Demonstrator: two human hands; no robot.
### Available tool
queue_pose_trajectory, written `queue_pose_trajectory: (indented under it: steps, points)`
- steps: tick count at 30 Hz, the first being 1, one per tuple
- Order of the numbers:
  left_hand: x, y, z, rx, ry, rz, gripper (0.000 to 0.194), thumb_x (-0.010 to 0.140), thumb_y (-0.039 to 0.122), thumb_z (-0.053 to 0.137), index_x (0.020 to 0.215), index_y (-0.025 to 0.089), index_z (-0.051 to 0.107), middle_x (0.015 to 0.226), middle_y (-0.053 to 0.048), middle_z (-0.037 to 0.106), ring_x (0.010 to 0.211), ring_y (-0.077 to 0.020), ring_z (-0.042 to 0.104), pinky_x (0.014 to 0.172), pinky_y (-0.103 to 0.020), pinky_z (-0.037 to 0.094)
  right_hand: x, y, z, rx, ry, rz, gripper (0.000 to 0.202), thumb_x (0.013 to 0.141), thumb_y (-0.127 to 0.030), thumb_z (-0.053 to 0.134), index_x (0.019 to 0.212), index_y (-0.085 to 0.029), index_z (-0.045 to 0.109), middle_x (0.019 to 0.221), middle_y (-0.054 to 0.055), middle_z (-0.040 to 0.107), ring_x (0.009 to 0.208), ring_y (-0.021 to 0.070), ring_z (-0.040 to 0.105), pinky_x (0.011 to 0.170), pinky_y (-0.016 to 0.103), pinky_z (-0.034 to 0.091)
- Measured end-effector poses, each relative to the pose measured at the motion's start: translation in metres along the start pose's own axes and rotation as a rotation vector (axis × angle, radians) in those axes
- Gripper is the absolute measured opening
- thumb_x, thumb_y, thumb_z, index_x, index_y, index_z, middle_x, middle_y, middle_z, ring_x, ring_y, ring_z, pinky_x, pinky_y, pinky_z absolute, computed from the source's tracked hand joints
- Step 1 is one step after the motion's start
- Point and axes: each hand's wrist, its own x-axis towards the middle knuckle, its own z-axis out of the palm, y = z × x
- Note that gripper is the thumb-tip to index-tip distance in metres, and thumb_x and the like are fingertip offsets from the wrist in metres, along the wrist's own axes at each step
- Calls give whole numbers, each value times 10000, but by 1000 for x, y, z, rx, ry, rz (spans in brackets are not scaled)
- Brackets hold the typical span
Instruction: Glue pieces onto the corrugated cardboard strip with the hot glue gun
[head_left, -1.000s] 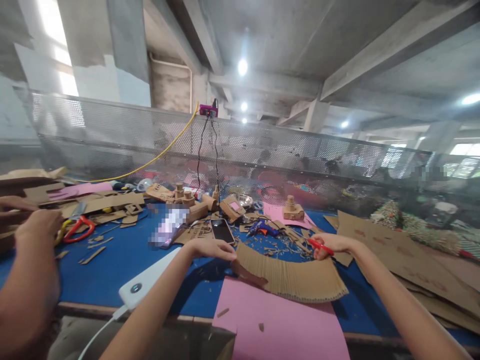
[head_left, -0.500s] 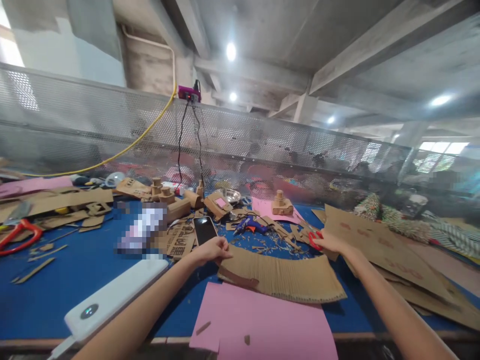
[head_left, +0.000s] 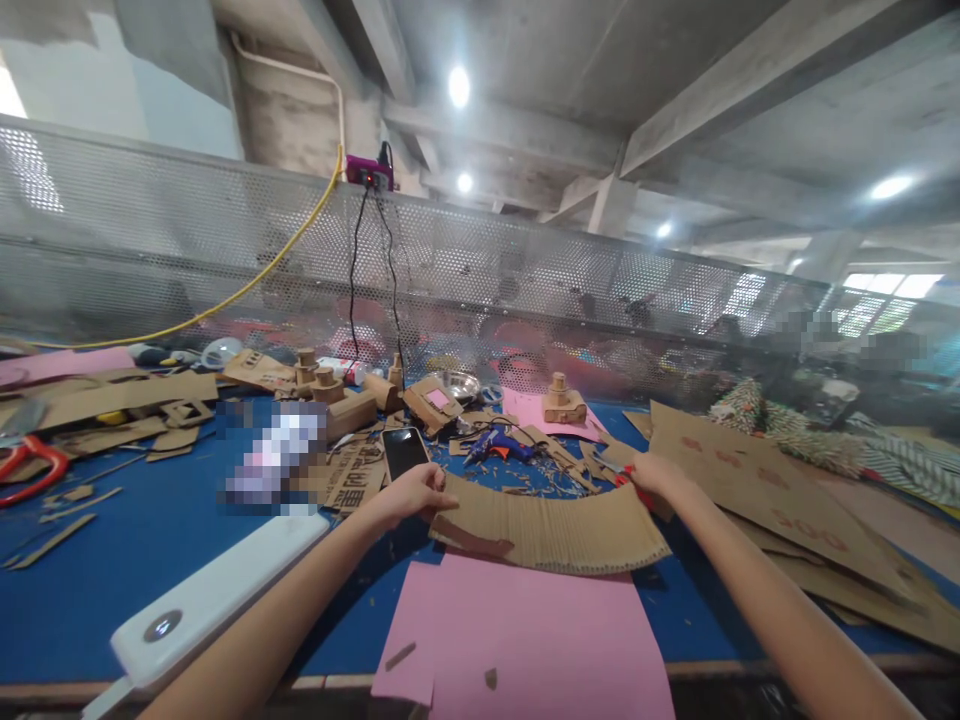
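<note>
My left hand (head_left: 417, 492) pinches the upper left end of a curved strip of corrugated cardboard (head_left: 570, 530), with closely spaced creases across it. In my right hand (head_left: 660, 474) are scissors (head_left: 624, 478) with red handles; their blades point left, just above the strip's right end. The fingers of this hand are partly hidden. Beneath the strip lies a pink sheet (head_left: 525, 640) bearing small cardboard scraps. A phone (head_left: 405, 452) rests beyond my left hand. Behind the strip is a blue glue gun (head_left: 499, 445) among cardboard bits.
A white power bank (head_left: 217, 600) lies left of my left forearm. Other red-handled scissors (head_left: 34, 470) are at the far left. Large cardboard sheets (head_left: 780, 500) are stacked on the right. A small cardboard model (head_left: 562, 402) stands at the back, before a perforated metal screen (head_left: 480, 270).
My right hand has brought the scissors slightly left, and their blades now show. The cardboard strip has risen a little in the picture, still pinched by my left hand. The view has shifted slightly.
</note>
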Motion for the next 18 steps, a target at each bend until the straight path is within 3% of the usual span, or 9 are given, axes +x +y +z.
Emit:
queue_pose_trajectory:
  steps: [6,10,14,18]
  points:
    - [-5,3,-8,79,-76,-61,453,484,371,714,642,187,333,502,86,433,433,-77,475,376,-159,343,20,-22,-22,-120,-94,200,246,490,-312,709,694,-180,676,781,157,648,813,308,602,644,396,442]
    - [-4,0,-7,78,-64,-76,459,462,315,721,638,190,315,487,92,438,440,-83,488,396,-176,379,30,-46,-34,-168,-71,273,339,493,-278,712,790,-118,677,913,232,616,909,364,567,662,456,445]
    - [-1,-2,-6,107,-33,-53,414,496,278,687,646,190,312,472,108,415,425,-69,458,426,-200,407,34,-77,-35,-169,-15,236,425,538,-289,694,911,-91,646,967,238,601,930,345,566,687,469,449]
    - [0,-4,-5,151,-9,-56,371,509,264,663,640,187,324,474,103,412,433,-75,453,426,-205,395,40,-114,-35,-136,60,96,454,475,-246,733,903,-121,647,915,187,631,888,311,588,701,437,457]
